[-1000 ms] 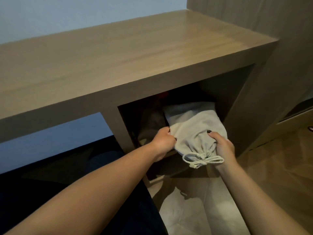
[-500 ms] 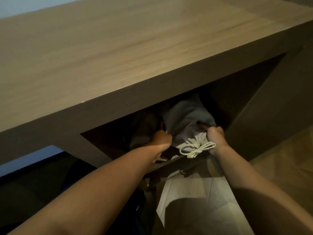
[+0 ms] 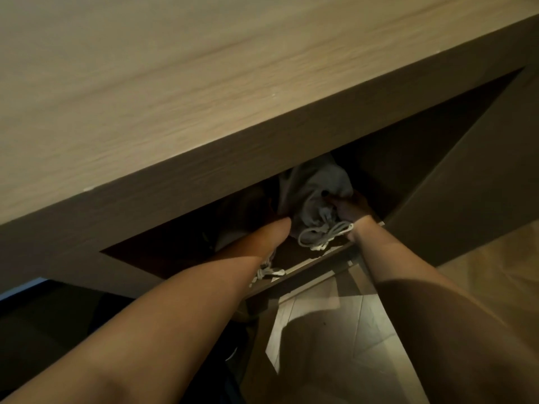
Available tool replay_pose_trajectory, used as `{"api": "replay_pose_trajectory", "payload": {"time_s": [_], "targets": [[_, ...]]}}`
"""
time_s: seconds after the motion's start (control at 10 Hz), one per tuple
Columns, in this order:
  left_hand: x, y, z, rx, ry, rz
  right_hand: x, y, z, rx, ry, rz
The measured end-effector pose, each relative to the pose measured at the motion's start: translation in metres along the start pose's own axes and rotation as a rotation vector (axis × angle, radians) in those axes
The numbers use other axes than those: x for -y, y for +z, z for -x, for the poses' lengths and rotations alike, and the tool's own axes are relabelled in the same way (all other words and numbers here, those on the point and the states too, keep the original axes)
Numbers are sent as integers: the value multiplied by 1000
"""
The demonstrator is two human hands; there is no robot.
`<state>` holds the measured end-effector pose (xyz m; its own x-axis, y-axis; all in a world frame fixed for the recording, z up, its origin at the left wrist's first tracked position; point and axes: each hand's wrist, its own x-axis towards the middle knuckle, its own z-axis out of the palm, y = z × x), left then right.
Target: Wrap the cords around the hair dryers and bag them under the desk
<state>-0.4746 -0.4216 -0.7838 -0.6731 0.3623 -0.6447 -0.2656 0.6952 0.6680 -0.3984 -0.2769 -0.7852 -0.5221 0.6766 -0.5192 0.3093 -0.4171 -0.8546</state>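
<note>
Desk (image 3: pixel 180 83) cubby, unlabelled grey bag (image 3: pixel 313 193)

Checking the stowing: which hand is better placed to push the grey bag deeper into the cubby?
Right, probably. The right hand grips the grey bag near its drawstring; the left hand reaches in beside it, fingers hidden.

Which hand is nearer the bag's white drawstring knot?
Right. The right hand grips the grey bag at its neck, right beside the drawstring knot. The left hand is left of the knot, reaching further into the cubby.
</note>
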Motion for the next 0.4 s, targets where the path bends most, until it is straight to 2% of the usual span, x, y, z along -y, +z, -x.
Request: {"api": "replay_pose_trajectory", "payload": {"time_s": [0.1, 0.2, 0.3, 0.4], "targets": [[-11, -2, 17, -47, 45, -43, 2, -4, 3, 8, -82, 242], [-20, -4, 36, -92, 77, -53, 7, -11, 19, 14, -149, 254], [-18, -6, 49, -59, 133, -94, 8, -19, 36, 48, -165, 226], [-14, -10, 80, -69, 204, -69, 8, -19, 62, -10, -174, 426]]}}
